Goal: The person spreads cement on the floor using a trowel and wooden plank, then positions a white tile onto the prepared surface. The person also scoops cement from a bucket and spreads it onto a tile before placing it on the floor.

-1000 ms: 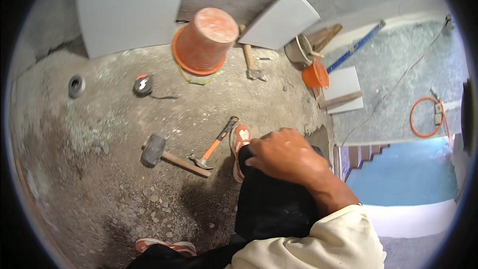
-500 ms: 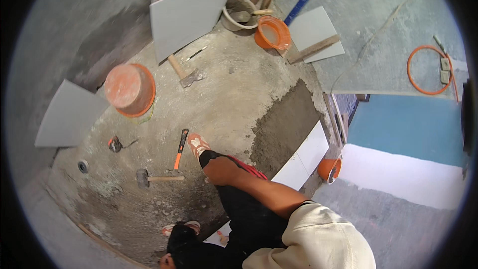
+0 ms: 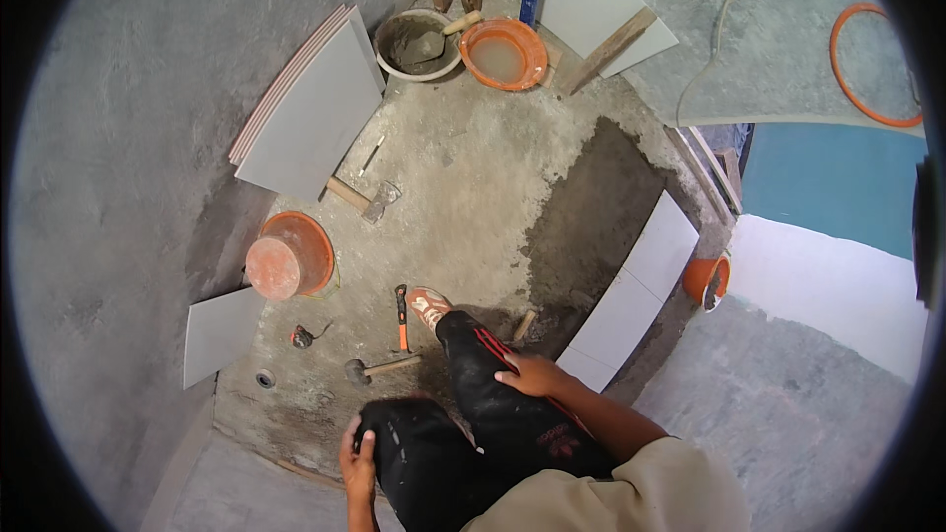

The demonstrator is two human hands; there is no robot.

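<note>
My left hand (image 3: pixel 358 458) rests on the side of my left knee, its fingers apart and holding nothing. My right hand (image 3: pixel 532 375) lies on my right thigh, fingers stretched over the dark trousers. Ahead of my feet are a hammer (image 3: pixel 402 320) with an orange and black handle and a mallet (image 3: pixel 379 368) with a wooden handle. A small wooden piece (image 3: pixel 524 325) sits right of my shoe. Farther right, white tiles (image 3: pixel 631 298) lie in a row beside a bed of wet mortar (image 3: pixel 589 222).
Along the left wall lean stacked tiles (image 3: pixel 310 118), near a hatchet (image 3: pixel 367 200), an upturned orange bucket (image 3: pixel 296 254) and a tape measure (image 3: pixel 302 336). At the back stand a mortar bucket with a trowel (image 3: pixel 419 44) and an orange basin (image 3: pixel 504 56). A small orange bucket (image 3: pixel 707 281) is right.
My right hand has drawn back from my lower right leg to the thigh. My left hand has come up from the lower edge onto my left knee. The view has turned.
</note>
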